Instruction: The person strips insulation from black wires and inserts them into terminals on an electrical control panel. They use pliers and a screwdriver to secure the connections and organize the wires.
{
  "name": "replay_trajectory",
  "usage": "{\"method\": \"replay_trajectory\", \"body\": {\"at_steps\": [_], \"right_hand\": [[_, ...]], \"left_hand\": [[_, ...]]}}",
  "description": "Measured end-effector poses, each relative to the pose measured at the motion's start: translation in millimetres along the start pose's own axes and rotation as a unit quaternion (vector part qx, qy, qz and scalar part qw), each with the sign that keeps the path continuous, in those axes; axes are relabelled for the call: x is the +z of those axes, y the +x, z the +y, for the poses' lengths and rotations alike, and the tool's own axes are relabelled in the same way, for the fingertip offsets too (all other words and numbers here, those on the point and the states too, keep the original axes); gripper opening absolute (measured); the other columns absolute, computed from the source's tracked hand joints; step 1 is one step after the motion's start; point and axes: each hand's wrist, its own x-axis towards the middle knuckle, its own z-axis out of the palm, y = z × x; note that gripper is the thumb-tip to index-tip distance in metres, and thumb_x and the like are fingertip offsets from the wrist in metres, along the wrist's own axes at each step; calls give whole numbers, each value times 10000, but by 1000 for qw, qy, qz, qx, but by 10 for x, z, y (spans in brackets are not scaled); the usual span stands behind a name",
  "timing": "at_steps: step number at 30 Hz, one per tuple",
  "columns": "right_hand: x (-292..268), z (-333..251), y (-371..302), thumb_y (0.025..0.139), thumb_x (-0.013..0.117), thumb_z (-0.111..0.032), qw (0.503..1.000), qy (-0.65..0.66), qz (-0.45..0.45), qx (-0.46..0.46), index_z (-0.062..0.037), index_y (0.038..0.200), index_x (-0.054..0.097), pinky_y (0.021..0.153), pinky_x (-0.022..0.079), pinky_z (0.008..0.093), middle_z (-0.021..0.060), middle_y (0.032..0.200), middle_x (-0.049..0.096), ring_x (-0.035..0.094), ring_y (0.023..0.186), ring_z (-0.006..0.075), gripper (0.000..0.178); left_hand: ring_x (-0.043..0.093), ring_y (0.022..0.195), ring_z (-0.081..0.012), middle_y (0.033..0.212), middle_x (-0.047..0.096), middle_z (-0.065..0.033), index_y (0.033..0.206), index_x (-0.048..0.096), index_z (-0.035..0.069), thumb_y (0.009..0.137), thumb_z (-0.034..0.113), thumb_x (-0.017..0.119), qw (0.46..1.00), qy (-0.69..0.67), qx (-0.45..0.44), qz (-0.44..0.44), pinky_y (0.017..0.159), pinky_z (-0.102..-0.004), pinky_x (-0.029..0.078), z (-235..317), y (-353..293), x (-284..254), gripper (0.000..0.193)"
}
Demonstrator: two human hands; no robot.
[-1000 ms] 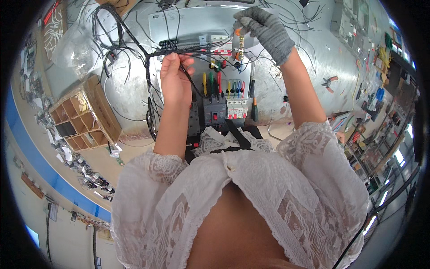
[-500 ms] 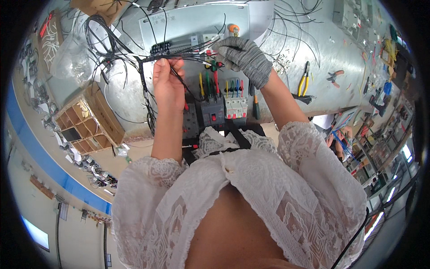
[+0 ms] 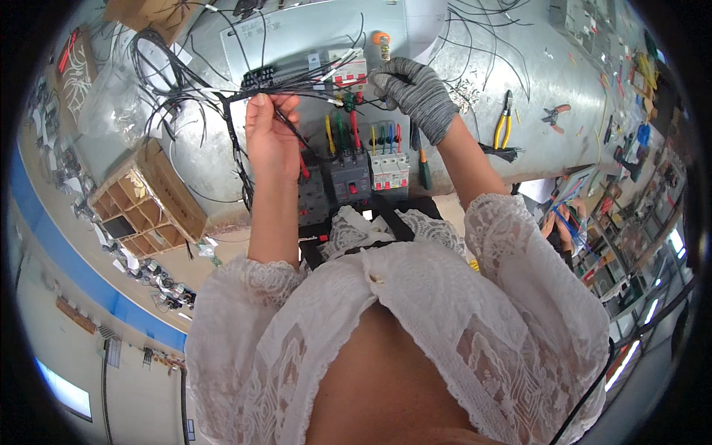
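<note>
My left hand (image 3: 273, 137), bare, is closed round a bundle of black wires (image 3: 236, 97), thumb on top and fingers curled beneath. Some wires carry white sleeves, and their loose ends fan out to the right. My right hand (image 3: 421, 98), in a grey knit glove, has its fingers pinched at a thin black wire right of the bundle; the fingertips partly hide it. Under the hands lies a metal panel (image 3: 319, 26) with a red-and-white breaker (image 3: 348, 71), a large dark breaker (image 3: 351, 182) and a row of small white breakers (image 3: 390, 172) with coloured wires.
Yellow-handled pliers (image 3: 504, 127) and small red-handled cutters (image 3: 554, 117) lie on the right of the metal table. A screwdriver (image 3: 424, 169) is beside the panel. At left stands a cardboard box with compartments (image 3: 148, 196). Another person's hands (image 3: 562, 226) show at right.
My right hand has shifted slightly right, drawing away from the fanned wire ends. My left hand keeps its grip on the bundle. The view has shifted a little.
</note>
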Motion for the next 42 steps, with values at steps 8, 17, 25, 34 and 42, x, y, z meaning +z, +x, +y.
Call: {"method": "replay_trajectory", "body": {"at_steps": [8, 17, 25, 34, 42], "right_hand": [[59, 37, -61, 856, 643, -196, 998, 61, -20, 25, -67, 1049, 638, 507, 438, 200, 26, 794, 661, 559, 583, 63, 232], [269, -251, 182, 742, 669, -216, 808, -406, 114, -412, -167, 1037, 647, 875, 436, 414, 60, 1024, 603, 537, 994, 289, 300], [361, -667, 303, 813, 591, -230, 724, -586, 11, -365, -156, 952, 667, 770, 485, 380, 68, 920, 654, 613, 846, 273, 175], [596, -618, 83, 783, 616, -122, 847, -410, 12, -338, -108, 1061, 597, 687, 509, 368, 112, 836, 655, 637, 758, 277, 279], [731, -536, 48, 784, 606, -137, 820, -468, 35, -327, -106, 1062, 602, 700, 509, 375, 111, 832, 644, 626, 764, 287, 280]], "left_hand": [[605, 765, -148, 872, 622, -77, 923, 536, 54, 956, 192, 479, 999, 5, -1, -39, 636, -265, 464, 6, 22, -37, 153], [606, 723, -158, 860, 630, -101, 904, 516, 91, 945, 186, 503, 1000, 2, 3, -10, 621, -263, 455, 2, 33, -37, 105], [585, 688, -120, 842, 625, -78, 893, 515, 93, 949, 200, 495, 1000, -3, 6, -17, 583, -237, 421, 38, 11, -37, 122], [542, 671, -94, 818, 607, -30, 842, 509, 117, 947, 195, 501, 1000, -25, 1, -6, 561, -229, 383, 34, 4, -24, 131], [526, 681, -96, 787, 570, -18, 851, 504, 107, 954, 189, 488, 999, 20, 10, 23, 554, -229, 373, 31, -49, 42, 132]]}}
